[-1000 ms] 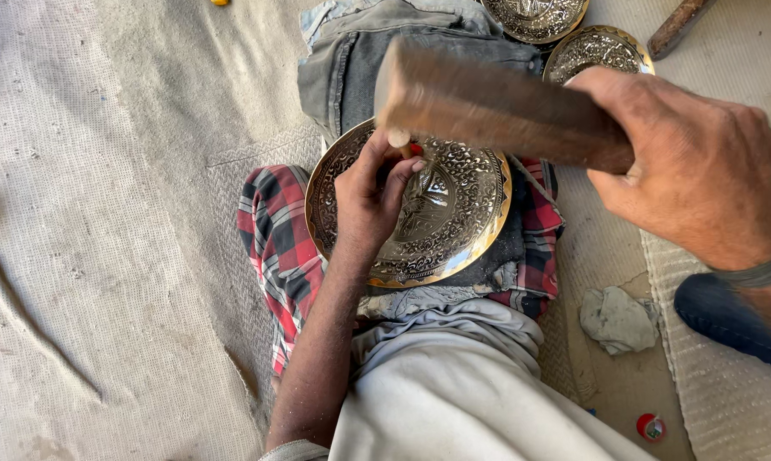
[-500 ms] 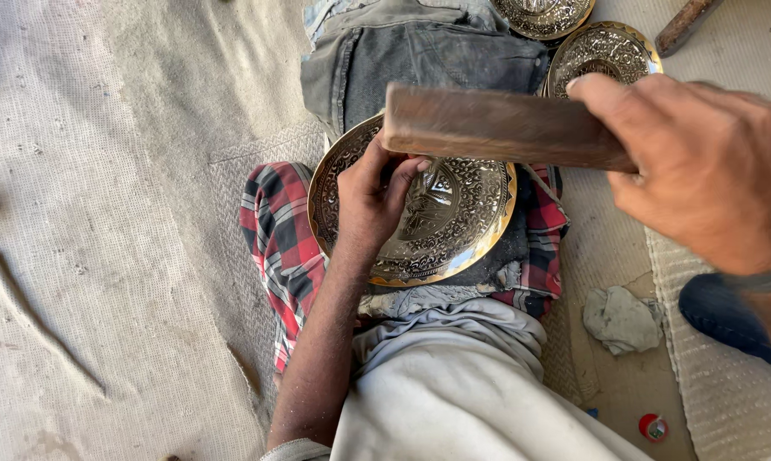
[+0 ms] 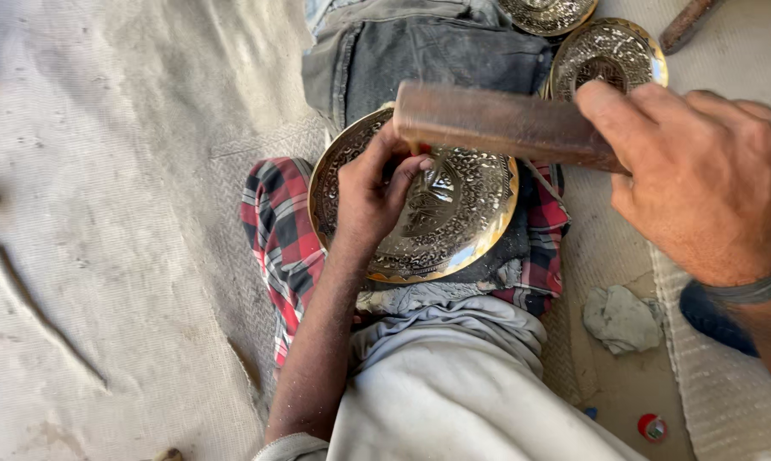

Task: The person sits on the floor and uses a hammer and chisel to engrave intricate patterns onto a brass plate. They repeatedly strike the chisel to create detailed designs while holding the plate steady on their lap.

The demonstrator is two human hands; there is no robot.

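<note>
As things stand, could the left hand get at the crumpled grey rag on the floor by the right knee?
Probably not without letting go: the left hand is pressed on the engraved brass plate, steadying a small tool, and the grey rag lies on the far side of the lap, below the right hand holding the wooden block.

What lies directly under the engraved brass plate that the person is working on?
The engraved brass plate rests on a red checked cloth over dark padding, showing around its rim. The left hand presses on top. What lies beneath the plate's middle is covered.
</note>
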